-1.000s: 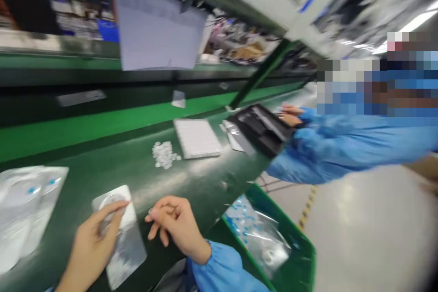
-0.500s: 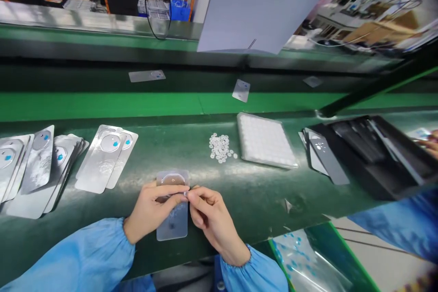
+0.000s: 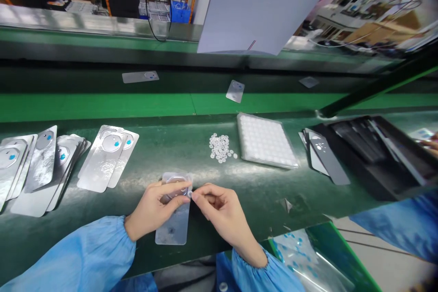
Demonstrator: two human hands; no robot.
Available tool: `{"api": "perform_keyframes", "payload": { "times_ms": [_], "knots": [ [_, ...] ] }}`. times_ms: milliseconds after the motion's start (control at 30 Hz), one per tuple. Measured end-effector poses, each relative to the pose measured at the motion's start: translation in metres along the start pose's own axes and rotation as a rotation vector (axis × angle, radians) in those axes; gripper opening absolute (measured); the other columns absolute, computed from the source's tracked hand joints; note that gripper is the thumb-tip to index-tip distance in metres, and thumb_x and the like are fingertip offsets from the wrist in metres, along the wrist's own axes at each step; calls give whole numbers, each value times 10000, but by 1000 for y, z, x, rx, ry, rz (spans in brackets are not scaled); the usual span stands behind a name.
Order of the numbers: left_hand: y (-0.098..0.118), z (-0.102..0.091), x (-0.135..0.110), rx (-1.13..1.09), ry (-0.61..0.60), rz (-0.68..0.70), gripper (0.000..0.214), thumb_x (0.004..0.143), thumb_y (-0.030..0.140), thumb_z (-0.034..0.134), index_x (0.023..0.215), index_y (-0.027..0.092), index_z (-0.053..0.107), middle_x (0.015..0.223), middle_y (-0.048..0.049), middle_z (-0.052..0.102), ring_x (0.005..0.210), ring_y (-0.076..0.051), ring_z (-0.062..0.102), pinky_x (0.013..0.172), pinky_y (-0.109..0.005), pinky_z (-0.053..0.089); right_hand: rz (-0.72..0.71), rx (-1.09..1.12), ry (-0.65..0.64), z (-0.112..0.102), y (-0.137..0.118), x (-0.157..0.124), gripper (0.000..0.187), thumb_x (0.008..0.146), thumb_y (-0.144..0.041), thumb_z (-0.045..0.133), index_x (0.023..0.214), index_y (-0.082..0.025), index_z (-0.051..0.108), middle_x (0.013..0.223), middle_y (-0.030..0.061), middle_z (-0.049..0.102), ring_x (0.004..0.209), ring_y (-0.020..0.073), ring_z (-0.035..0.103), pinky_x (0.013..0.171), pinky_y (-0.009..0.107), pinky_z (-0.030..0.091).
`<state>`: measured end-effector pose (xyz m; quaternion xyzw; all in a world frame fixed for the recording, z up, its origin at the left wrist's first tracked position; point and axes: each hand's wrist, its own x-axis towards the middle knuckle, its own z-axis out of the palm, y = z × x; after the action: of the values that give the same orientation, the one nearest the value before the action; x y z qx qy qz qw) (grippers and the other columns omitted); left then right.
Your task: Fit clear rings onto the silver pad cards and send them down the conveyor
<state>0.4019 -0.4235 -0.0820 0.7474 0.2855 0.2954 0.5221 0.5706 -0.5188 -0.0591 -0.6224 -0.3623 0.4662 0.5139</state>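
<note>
A small white ring-shaped piece (image 3: 190, 194) is pinched between the thumb and index finger of my right hand (image 3: 219, 207). My left hand (image 3: 153, 205) reaches in from the other side, thumb and index fingertip slightly apart and close around that piece. Beneath my left fingers lies a grey phone back panel (image 3: 172, 228) with a round camera area (image 3: 176, 179) at its far end, partly covered by the hand. A loose pile of similar white rings (image 3: 219, 147) lies farther off on the green bench.
Stacked panels with blue tabs (image 3: 44, 173) and two overlapping panels (image 3: 104, 159) lie to the left. Right of the rings is a clear tray of white pieces (image 3: 267, 139), then dark panels (image 3: 323, 155) and a black tray (image 3: 369, 159). A co-worker's blue sleeve (image 3: 404, 223) is at far right.
My left thumb and index finger have parted slightly, and the white ring now shows at my right fingertips. My right hand has shifted slightly right, and the panel has turned a little.
</note>
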Motion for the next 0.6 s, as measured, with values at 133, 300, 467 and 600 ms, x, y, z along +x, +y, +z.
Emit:
{"api": "perform_keyframes", "payload": {
  "times_ms": [133,300,467,600],
  "knots": [
    [-1,0,0,41,-7,-9,354,888,242,758,1241,268,739,1163,-32,782,1037,-222,735,940,-320,568,-36,-115,70,5,4,3,320,857,-465,729,766,-159,754,694,48,678,554,119,501,502,241,369],
    [1,0,0,11,-27,-14,464,917,228,707,1371,275,625,1317,-38,711,1198,-223,676,1034,-332,523,-60,-182,128,13,7,6,316,860,-452,700,732,-165,733,633,27,656,539,120,488,508,241,363],
    [1,1,-1,-6,-36,-35,515,934,230,689,1423,314,552,1354,-31,673,1203,-209,662,1002,-304,528,-63,-230,137,16,8,5,341,866,-461,684,705,-161,707,609,15,617,531,113,446,508,242,343],
    [0,1,-2,-22,-38,-39,512,942,222,676,1428,304,539,1366,-46,662,1192,-216,662,983,-304,534,-70,-239,144,17,6,6,349,867,-464,682,692,-164,697,589,7,594,522,114,436,506,246,341]
  ]
}}
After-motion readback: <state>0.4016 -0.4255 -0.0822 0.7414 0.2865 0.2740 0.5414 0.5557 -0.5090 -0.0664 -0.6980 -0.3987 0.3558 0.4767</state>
